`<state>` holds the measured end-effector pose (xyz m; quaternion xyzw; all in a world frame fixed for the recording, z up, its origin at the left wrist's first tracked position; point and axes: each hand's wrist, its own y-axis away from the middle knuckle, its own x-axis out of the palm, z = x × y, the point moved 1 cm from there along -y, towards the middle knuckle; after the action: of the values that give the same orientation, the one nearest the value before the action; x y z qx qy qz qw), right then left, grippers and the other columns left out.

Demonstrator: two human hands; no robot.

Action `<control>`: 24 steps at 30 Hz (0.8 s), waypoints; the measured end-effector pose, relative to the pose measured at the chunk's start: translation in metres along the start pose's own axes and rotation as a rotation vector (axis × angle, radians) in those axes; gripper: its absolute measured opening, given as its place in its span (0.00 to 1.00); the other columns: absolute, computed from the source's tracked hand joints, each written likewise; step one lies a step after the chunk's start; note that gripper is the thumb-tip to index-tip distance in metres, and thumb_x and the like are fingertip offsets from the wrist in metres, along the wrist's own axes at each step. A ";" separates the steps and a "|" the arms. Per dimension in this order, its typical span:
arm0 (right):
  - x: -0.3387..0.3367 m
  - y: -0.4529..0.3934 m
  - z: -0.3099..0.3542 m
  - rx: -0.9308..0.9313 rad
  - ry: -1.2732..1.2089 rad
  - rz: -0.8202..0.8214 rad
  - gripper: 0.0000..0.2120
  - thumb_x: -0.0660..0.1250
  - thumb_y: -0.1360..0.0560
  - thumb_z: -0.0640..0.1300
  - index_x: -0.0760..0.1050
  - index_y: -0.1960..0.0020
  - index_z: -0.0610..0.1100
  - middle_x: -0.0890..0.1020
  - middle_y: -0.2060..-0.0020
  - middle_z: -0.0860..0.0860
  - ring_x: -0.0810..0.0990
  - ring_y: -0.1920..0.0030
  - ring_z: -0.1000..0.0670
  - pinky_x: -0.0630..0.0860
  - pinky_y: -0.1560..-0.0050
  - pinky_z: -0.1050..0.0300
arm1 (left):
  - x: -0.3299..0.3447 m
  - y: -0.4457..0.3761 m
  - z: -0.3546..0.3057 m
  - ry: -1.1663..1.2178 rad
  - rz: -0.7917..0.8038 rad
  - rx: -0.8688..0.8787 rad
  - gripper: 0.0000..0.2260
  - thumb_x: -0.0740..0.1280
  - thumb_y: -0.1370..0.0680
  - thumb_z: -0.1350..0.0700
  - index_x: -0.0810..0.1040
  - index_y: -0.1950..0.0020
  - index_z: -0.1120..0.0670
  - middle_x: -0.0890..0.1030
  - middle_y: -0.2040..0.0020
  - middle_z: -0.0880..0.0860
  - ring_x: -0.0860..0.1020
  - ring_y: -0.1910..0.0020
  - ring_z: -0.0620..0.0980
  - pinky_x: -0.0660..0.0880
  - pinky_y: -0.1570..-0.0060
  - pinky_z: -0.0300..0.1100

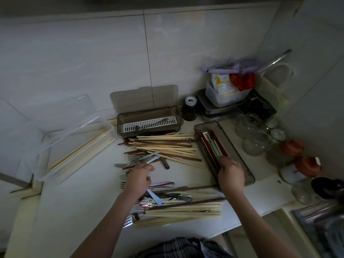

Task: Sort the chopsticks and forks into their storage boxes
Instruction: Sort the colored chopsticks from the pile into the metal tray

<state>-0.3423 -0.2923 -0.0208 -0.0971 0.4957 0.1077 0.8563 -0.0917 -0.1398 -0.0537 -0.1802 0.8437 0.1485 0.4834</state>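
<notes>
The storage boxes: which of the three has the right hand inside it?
The smoky box on the right, angled toward the person. The right hand reaches into its near end; the clear box and the back box have no hand inside.

Pale and dark-brown chopsticks (165,146); smoky-brown box (247,170); clear box (55,138); plaid garment (182,247).

two bare forearms, no sleeves visible. left hand (138,178) bare, no rings or watch seen. right hand (231,174) has a thin light-coloured ring (235,162) on one finger. wrists bare. at bottom edge a dark plaid garment (183,247), grey-black with pale thin check lines, loose fabric, folds visible. lighting dim, finer detail unclear.
</notes>
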 end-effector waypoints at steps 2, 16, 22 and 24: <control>0.002 0.007 0.012 -0.129 -0.011 -0.070 0.19 0.62 0.28 0.31 0.78 0.39 0.43 0.81 0.42 0.46 0.76 0.41 0.42 0.69 0.38 0.44 | 0.000 0.000 0.002 -0.004 -0.018 -0.025 0.20 0.66 0.26 0.62 0.73 0.35 0.52 0.74 0.38 0.51 0.75 0.43 0.48 0.74 0.45 0.40; 0.024 0.016 0.016 -0.265 -0.039 -0.043 0.15 0.69 0.30 0.32 0.82 0.46 0.44 0.83 0.50 0.49 0.77 0.43 0.44 0.74 0.44 0.42 | -0.002 -0.022 0.002 -0.168 -0.025 0.023 0.10 0.66 0.25 0.54 0.74 0.44 0.54 0.75 0.45 0.51 0.71 0.43 0.50 0.70 0.43 0.44; 0.023 0.021 0.022 -0.264 0.009 -0.038 0.16 0.65 0.29 0.32 0.81 0.45 0.45 0.83 0.49 0.51 0.75 0.41 0.43 0.69 0.42 0.43 | 0.002 -0.021 0.001 -0.147 0.046 0.045 0.05 0.65 0.24 0.53 0.73 0.51 0.53 0.76 0.54 0.48 0.73 0.53 0.48 0.68 0.53 0.42; 0.024 0.024 0.024 -0.271 0.038 -0.056 0.17 0.61 0.29 0.35 0.81 0.46 0.46 0.83 0.49 0.52 0.75 0.41 0.42 0.69 0.43 0.42 | 0.001 -0.017 0.001 -0.101 0.057 0.063 0.06 0.67 0.25 0.53 0.74 0.52 0.52 0.74 0.56 0.47 0.71 0.55 0.46 0.67 0.55 0.40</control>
<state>-0.3172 -0.2605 -0.0312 -0.2276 0.4899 0.1480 0.8284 -0.0834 -0.1548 -0.0562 -0.1332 0.8273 0.1444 0.5263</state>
